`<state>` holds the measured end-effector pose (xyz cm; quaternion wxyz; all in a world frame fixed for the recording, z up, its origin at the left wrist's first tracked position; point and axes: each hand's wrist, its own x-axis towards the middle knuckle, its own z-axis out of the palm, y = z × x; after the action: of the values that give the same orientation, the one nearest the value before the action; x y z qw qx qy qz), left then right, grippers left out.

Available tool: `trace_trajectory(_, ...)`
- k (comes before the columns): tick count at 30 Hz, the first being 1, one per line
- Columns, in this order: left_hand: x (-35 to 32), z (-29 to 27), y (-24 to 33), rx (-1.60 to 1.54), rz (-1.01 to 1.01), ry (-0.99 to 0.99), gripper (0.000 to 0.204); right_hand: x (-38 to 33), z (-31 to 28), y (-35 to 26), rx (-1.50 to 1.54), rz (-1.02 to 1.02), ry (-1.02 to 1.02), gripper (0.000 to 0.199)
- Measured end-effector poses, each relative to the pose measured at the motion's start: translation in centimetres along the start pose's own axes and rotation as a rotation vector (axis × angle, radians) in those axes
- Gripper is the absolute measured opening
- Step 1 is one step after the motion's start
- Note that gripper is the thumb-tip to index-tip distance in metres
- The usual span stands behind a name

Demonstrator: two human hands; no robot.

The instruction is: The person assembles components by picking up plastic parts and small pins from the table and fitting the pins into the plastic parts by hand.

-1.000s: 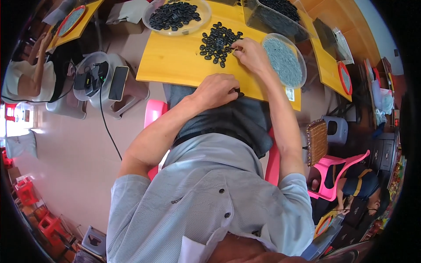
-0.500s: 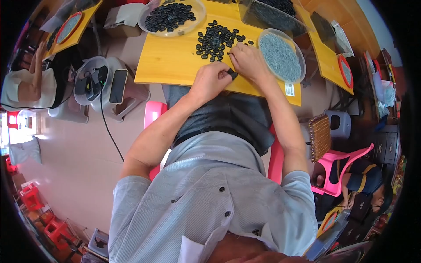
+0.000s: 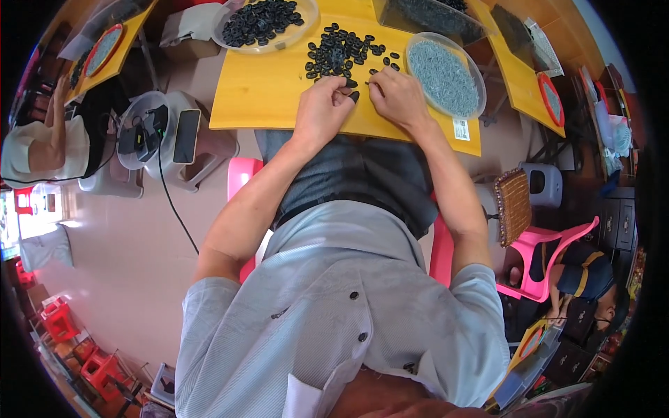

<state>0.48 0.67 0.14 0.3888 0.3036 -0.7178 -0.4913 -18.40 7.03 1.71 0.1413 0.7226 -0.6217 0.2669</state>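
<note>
My left hand (image 3: 322, 106) pinches a small black ring-shaped piece (image 3: 354, 96) just above the yellow table (image 3: 258, 97). Close beside it, my right hand (image 3: 396, 96) has its fingertips pinched on a thin small metal piece (image 3: 368, 83) that points at the black piece. A loose pile of the same black pieces (image 3: 340, 50) lies right beyond both hands. To the right of my right hand stands a clear round bowl (image 3: 446, 73) full of small grey metal pieces.
A clear tray of black pieces (image 3: 261, 19) and a dark box (image 3: 425, 14) sit at the table's far side. A stool with a phone (image 3: 186, 136) and a cable stands on the left. Other people sit at the left (image 3: 42, 150) and lower right (image 3: 564, 268).
My right hand came back from the pile of black pieces and met my left hand at the table's near edge. Both hands now pinch small parts together.
</note>
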Motion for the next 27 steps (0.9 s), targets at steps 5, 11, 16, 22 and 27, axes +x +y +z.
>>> trace_trajectory(5, -0.1, 0.2, 0.2, 0.213, 0.168, -0.03, 0.028, -0.6, -0.1, -0.3, 0.031, 0.056, 0.045, 0.007)
trace_trajectory(11, 0.1, 0.6, 0.1, 0.068, 0.051, 0.014, 0.028, -0.6, 0.4, -0.8, 0.256, 0.235, 0.047, 0.009)
trace_trajectory(16, 0.8, 0.5, -0.5, -0.321, -0.141, -0.046, 0.019, -0.3, -0.2, -1.9, 0.964, 0.652, -0.087, 0.017)
trace_trajectory(22, 0.9, -0.1, 0.3, -0.596, -0.336, -0.095, 0.013, -0.1, -0.7, -2.6, 1.095, 0.635, -0.13, 0.018)
trace_trajectory(27, 0.9, -0.6, 0.6, -0.571, -0.394, -0.125, 0.012, 0.1, -1.1, -2.9, 1.196, 0.687, -0.174, 0.018)
